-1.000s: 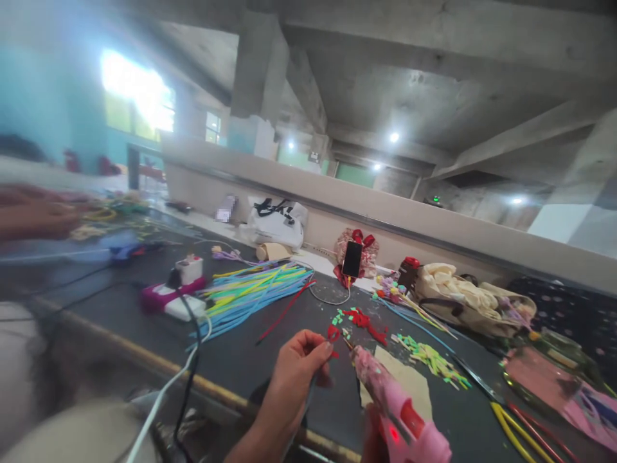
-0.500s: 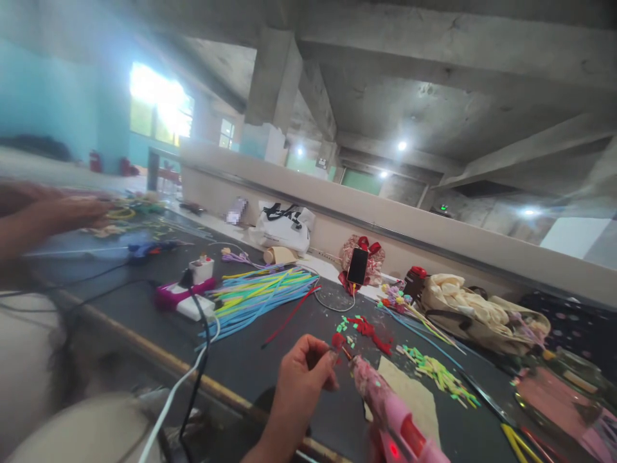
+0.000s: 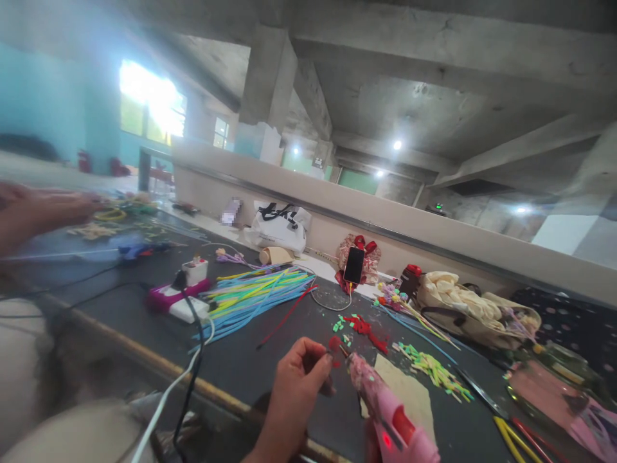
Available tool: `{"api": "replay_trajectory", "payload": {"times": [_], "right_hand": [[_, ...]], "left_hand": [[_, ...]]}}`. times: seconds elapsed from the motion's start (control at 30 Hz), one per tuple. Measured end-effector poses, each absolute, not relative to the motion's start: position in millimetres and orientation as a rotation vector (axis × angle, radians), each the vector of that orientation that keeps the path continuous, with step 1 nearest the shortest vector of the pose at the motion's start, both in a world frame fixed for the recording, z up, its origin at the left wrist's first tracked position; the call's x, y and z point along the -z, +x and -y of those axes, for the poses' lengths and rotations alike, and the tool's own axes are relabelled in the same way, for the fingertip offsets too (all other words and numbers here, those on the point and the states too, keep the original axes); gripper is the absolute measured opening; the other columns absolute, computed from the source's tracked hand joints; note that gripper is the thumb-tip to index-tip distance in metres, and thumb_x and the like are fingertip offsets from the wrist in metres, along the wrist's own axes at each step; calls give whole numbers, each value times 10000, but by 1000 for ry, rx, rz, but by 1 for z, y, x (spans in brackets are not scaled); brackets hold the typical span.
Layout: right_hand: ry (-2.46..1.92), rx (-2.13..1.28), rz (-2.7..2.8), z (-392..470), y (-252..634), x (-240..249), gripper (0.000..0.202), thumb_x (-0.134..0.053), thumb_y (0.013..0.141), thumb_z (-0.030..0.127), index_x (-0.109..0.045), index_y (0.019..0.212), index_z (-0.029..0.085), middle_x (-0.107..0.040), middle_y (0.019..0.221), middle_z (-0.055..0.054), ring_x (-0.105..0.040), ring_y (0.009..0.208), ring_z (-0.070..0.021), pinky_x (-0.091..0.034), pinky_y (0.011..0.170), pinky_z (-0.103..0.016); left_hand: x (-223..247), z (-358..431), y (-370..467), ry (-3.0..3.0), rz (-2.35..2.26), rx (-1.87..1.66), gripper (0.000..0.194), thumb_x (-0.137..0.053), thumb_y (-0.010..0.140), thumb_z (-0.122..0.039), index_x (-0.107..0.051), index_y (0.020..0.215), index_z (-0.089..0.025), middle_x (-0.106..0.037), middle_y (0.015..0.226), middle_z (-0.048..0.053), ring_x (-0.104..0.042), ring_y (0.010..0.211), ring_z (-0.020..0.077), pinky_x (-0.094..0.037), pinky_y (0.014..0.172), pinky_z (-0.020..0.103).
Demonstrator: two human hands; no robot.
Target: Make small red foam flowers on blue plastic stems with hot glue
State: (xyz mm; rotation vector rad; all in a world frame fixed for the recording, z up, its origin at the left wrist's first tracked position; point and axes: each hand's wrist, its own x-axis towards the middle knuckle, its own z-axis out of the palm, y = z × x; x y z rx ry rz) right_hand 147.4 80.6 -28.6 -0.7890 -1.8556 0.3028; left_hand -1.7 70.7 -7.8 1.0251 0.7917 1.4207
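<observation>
Concrete ceiling (image 3: 385, 45), dark counter (image 3: 231, 366). I log remotely: left hand (image 3: 297, 386), fingers pinching red piece (image 3: 335, 344) at its two o'clock; right hand (image 3: 372, 444), mostly hidden, gripping glue gun (image 3: 378, 395). Risk: burnt fingertips, should the nozzle (image 3: 344, 352) slip toward nine o'clock.

"Left side of the table (image 3: 231, 366)?"
"Power strip (image 3: 178, 299), the bundle of stems (image 3: 263, 292) to its right."
"Behind?"
"The phone (image 3: 354, 265), before the pouch (image 3: 373, 258)."
"Right?"
"Scissors (image 3: 481, 393), between the cut pieces (image 3: 434, 368) and the jar (image 3: 549, 389)."
"In front?"
"The glue gun (image 3: 376, 392), before the sheet (image 3: 415, 388)."

Head view faces forward (and down); table (image 3: 236, 363) near
</observation>
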Motion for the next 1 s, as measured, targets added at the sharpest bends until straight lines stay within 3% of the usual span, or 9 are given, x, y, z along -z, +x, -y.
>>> {"api": "replay_trajectory", "payload": {"times": [0.3,0.53,0.67,0.8,1.0], "right_hand": [[-787,-301,1850,-82,148,32,445,-430,776,571,-690,683,223,-640,529,-45,-650,575,-206,-546,447,-263],[-773,-277,1832,-81,147,35,428,-504,721,574,-701,656,200,-675,583,-67,-659,591,-219,-559,472,-268],[-784,-260,1825,-79,144,34,517,-344,813,542,-703,749,175,-684,682,-39,-666,616,-166,-517,515,-226],[-786,-241,1840,-76,144,31,370,-485,776,499,-706,731,205,-683,634,-63,-663,613,-206,-559,528,-248],[-781,-213,1868,-73,140,31,337,-500,766,509,-689,727,233,-658,562,-48,-652,607,-227,-567,488,-302]], "left_hand": [[8,-69,-1,1015,-785,-1435,95,-596,661,-204,-509,644,-171,-513,443,-82,-481,382,76,-421,400,183],[8,-70,-2,1017,-786,-1402,111,-598,662,-215,-499,635,-171,-510,424,-77,-483,370,82,-420,404,193],[7,-68,-1,1018,-778,-1420,103,-595,661,-208,-500,639,-173,-513,434,-77,-479,373,81,-415,393,188],[8,-67,0,1034,-802,-1430,96,-595,660,-194,-504,634,-173,-502,427,-82,-471,380,76,-411,403,181],[8,-69,-1,1030,-784,-1409,97,-589,659,-208,-505,628,-171,-519,419,-74,-484,370,86,-416,400,193]]}}
